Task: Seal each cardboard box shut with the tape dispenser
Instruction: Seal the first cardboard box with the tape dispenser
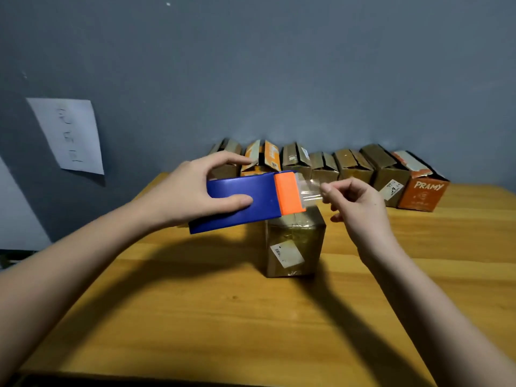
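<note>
Two hands work above a small cardboard box (294,244) standing on the wooden table (195,317); the left hand (192,191) grips the blue-and-orange tape dispenser (245,201), thumb on its near face. The right hand (360,208) pinches the clear tape end (310,189); seven open-flapped boxes (324,166) line the wall.

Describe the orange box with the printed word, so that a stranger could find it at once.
Look at the wooden table by the grey wall, where a row of boxes stands along the far edge. The orange box is at the right end. Only it shows "PRAMY" in white letters on its front.
</note>
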